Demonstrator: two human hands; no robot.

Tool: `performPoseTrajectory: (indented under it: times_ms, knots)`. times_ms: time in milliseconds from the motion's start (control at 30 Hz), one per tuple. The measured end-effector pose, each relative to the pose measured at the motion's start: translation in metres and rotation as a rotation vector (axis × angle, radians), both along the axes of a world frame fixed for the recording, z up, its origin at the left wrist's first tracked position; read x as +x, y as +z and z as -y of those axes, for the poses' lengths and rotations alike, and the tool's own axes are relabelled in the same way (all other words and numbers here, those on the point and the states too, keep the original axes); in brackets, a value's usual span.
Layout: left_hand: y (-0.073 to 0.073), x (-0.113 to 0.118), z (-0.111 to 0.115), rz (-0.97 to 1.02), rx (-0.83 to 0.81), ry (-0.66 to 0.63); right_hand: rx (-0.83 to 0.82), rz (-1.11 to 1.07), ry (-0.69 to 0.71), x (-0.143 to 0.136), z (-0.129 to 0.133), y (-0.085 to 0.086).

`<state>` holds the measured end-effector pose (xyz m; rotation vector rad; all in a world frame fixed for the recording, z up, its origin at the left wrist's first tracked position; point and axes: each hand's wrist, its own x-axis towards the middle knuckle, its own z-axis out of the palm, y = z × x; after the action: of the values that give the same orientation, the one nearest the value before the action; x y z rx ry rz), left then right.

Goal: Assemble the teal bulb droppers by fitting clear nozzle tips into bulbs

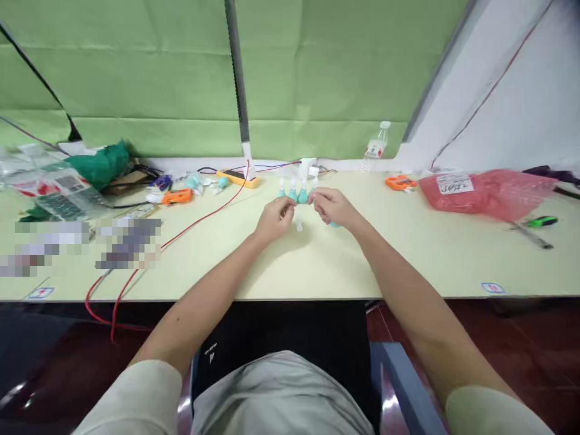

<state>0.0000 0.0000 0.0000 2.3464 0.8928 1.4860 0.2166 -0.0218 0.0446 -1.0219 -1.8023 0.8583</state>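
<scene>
Head view, only one: work sits mid-length on the surface, nearer the back edge than the front. Row of small teal pieces with pale tops standing upright there, looks like four, the rightmost partly behind the fingers. Left hand at the row's left end, fingers curled, tips drawn together; too small to tell if anything's pinched. Right hand at the right end, fingers bent in, fingertips right by the end piece; grip or just contact, can't tell. Small whitish piece loose in front of the row, toward the front edge. Another teal bit shows just under the right hand, mostly hidden. Progress, my read: row looks mostly set up, loose whitish piece and the teal bit not in it, so probably not finished; final count unknown. Off to the sides: yellow device by the back edge, pink bag toward the right end. Neither hand near those.
</scene>
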Motion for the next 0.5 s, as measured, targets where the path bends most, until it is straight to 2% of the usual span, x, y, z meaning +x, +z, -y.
performPoseTrajectory:
  times_ms: [233, 400, 500]
  knots:
    - [0.007, 0.009, 0.019, 0.027, -0.028, -0.148, -0.267, -0.085, 0.196, -0.020, 0.009, -0.007]
    - [0.009, 0.008, 0.020, 0.009, 0.004, -0.128, -0.398, -0.219, 0.266, -0.022, 0.009, -0.011]
    - [0.008, 0.008, 0.018, 0.002, 0.001, -0.141, -0.412, -0.257, 0.263, -0.024, 0.010, -0.011]
